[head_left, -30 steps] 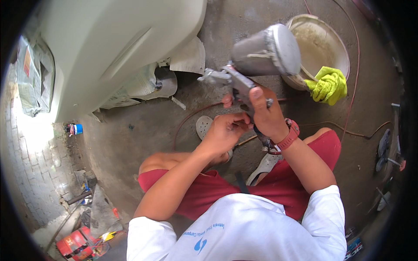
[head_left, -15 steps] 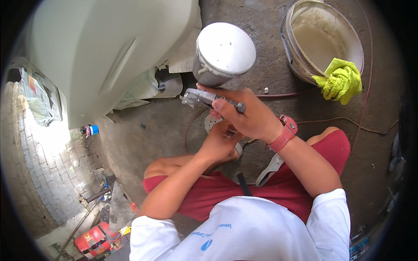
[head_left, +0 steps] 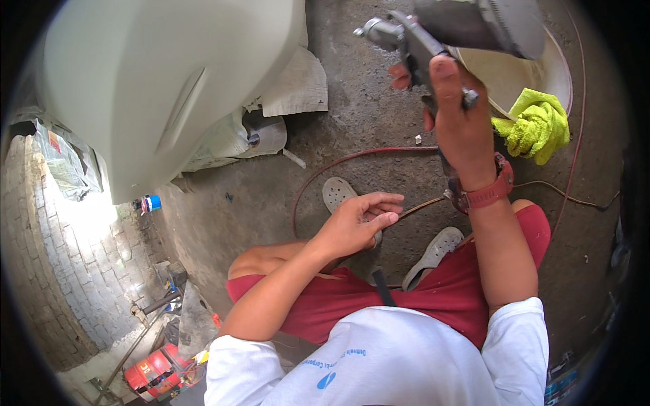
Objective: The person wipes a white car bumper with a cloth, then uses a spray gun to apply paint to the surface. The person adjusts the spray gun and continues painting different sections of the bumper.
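A metal spray gun (head_left: 425,42) with a grey paint cup (head_left: 484,26) is gripped in my right hand (head_left: 464,125), high and right of centre. The cup lies tilted on its side, partly cut off by the top edge. Behind it, the gun overlaps a large pale bucket (head_left: 566,80). My left hand (head_left: 357,220) hovers over my lap, holding nothing, its fingers loosely stretched out and apart from the gun. A red watch (head_left: 491,193) circles my right wrist.
A pale car body panel (head_left: 169,81) fills the upper left, with masking paper (head_left: 295,84) at its lower edge. A yellow-green cloth (head_left: 538,127) hangs over the bucket's rim. A red hose (head_left: 338,161) curves across the floor. A red container (head_left: 154,372) stands lower left.
My right hand has swung the spray gun up and to the right, and its cup has gone from upright to tilted. My left hand has come apart from the gun and opened.
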`<move>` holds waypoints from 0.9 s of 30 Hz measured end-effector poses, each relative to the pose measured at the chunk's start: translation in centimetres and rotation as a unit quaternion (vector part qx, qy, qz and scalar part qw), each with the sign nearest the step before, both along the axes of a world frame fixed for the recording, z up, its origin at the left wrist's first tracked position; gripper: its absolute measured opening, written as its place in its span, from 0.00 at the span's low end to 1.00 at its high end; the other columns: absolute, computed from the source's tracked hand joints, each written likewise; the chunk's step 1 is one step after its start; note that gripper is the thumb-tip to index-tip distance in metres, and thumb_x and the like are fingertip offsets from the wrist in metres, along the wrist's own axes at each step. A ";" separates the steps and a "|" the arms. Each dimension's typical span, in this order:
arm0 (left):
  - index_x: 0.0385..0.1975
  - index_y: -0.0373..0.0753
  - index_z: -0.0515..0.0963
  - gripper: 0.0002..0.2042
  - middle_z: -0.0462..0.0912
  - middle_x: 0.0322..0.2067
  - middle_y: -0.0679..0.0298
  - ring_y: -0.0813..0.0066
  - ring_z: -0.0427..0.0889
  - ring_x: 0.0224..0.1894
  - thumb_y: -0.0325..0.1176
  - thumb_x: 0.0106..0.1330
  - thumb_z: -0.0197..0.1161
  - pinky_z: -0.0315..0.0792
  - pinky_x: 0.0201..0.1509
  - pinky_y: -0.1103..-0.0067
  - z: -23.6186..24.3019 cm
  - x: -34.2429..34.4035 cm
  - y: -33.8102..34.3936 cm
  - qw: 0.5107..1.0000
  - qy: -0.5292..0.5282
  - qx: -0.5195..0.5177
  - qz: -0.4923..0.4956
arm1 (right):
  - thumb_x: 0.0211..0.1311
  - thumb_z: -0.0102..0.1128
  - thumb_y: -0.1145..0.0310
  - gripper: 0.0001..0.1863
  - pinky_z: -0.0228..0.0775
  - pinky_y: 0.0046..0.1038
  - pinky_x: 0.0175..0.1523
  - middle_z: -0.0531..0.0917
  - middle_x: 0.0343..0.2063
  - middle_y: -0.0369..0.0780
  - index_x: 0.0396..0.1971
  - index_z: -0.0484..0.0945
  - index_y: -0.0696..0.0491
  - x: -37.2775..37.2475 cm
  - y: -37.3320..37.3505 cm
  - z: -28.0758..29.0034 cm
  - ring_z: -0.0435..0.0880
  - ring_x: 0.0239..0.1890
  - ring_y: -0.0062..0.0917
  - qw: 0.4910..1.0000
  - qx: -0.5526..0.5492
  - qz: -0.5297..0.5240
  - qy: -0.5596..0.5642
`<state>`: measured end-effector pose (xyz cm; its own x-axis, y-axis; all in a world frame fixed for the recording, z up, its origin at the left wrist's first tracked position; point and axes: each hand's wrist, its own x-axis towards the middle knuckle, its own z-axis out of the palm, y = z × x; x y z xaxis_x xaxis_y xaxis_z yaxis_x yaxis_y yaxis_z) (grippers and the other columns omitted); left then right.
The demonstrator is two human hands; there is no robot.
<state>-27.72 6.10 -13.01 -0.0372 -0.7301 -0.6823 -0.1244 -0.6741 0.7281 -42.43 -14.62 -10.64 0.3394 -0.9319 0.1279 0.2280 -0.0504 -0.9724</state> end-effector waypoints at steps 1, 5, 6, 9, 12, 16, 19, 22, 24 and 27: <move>0.70 0.38 0.82 0.21 0.92 0.58 0.59 0.78 0.87 0.49 0.34 0.81 0.69 0.83 0.40 0.77 0.1 0.0 -0.1 1.000 -0.004 0.001 -0.001 | 0.87 0.57 0.43 0.31 0.73 0.22 0.43 0.90 0.34 0.34 0.69 0.84 0.54 -0.2 -0.3 0.1 0.81 0.34 0.14 1.000 0.000 -0.016 -0.003; 0.70 0.39 0.81 0.21 0.91 0.59 0.59 0.78 0.87 0.49 0.35 0.81 0.69 0.83 0.37 0.77 0.4 -0.1 -0.2 1.000 -0.013 -0.012 -0.011 | 0.88 0.55 0.43 0.29 0.67 0.20 0.38 0.92 0.36 0.32 0.64 0.87 0.54 -0.8 -1.2 0.3 0.74 0.29 0.09 0.999 0.041 -0.015 0.002; 0.70 0.39 0.81 0.21 0.91 0.59 0.59 0.78 0.87 0.49 0.35 0.81 0.69 0.83 0.39 0.77 0.5 -0.1 -0.3 1.000 -0.006 0.001 -0.005 | 0.88 0.55 0.43 0.29 0.65 0.19 0.38 0.92 0.36 0.32 0.62 0.87 0.54 -0.8 -1.3 0.3 0.73 0.28 0.09 1.000 0.026 -0.004 -0.008; 0.71 0.39 0.81 0.22 0.91 0.59 0.59 0.77 0.87 0.50 0.35 0.80 0.69 0.84 0.42 0.76 0.4 -0.1 -0.2 1.000 -0.011 0.001 -0.011 | 0.87 0.56 0.43 0.29 0.65 0.20 0.38 0.90 0.35 0.31 0.61 0.88 0.54 -0.4 -1.0 0.4 0.70 0.27 0.09 1.000 0.008 -0.007 -0.026; 0.71 0.39 0.81 0.22 0.91 0.59 0.58 0.76 0.87 0.51 0.35 0.80 0.69 0.84 0.47 0.75 0.3 0.0 -0.1 0.999 -0.021 -0.017 -0.021 | 0.87 0.56 0.43 0.30 0.67 0.20 0.40 0.89 0.34 0.31 0.64 0.87 0.55 0.1 -0.4 0.5 0.73 0.29 0.11 0.999 -0.023 0.005 -0.044; 0.70 0.38 0.81 0.22 0.92 0.58 0.58 0.76 0.87 0.51 0.34 0.80 0.69 0.83 0.52 0.74 0.2 0.2 0.1 0.999 -0.027 -0.012 -0.022 | 0.87 0.58 0.45 0.31 0.72 0.22 0.44 0.87 0.32 0.33 0.69 0.84 0.57 0.0 0.9 1.2 0.78 0.32 0.15 0.997 -0.037 0.066 -0.029; 0.70 0.38 0.82 0.21 0.92 0.58 0.58 0.76 0.87 0.50 0.33 0.80 0.70 0.83 0.54 0.74 0.1 0.3 0.2 0.999 -0.028 -0.013 -0.020 | 0.85 0.60 0.47 0.31 0.78 0.26 0.49 0.90 0.34 0.38 0.69 0.83 0.58 -0.2 2.3 1.7 0.85 0.37 0.19 0.990 -0.011 0.142 -0.017; 0.69 0.37 0.82 0.21 0.92 0.57 0.59 0.76 0.87 0.50 0.33 0.79 0.70 0.83 0.54 0.75 0.0 0.2 0.3 0.998 -0.034 -0.037 -0.027 | 0.84 0.63 0.49 0.29 0.81 0.32 0.55 0.94 0.40 0.48 0.67 0.85 0.59 0.7 2.9 1.6 0.92 0.44 0.26 0.978 -0.044 0.201 -0.039; 0.69 0.37 0.82 0.21 0.92 0.56 0.59 0.77 0.87 0.49 0.33 0.79 0.70 0.83 0.54 0.75 0.1 0.3 0.3 0.997 -0.047 -0.048 -0.041 | 0.83 0.64 0.50 0.29 0.82 0.35 0.59 0.93 0.46 0.53 0.66 0.85 0.59 1.2 3.2 1.7 0.94 0.49 0.30 0.969 -0.055 0.238 -0.042; 0.69 0.38 0.82 0.20 0.93 0.56 0.60 0.77 0.87 0.49 0.33 0.80 0.69 0.83 0.54 0.75 0.5 0.4 0.4 0.996 -0.063 -0.039 -0.058 | 0.82 0.65 0.50 0.28 0.82 0.35 0.60 0.94 0.47 0.55 0.66 0.86 0.59 1.8 3.4 2.1 0.94 0.50 0.31 0.954 -0.040 0.292 -0.058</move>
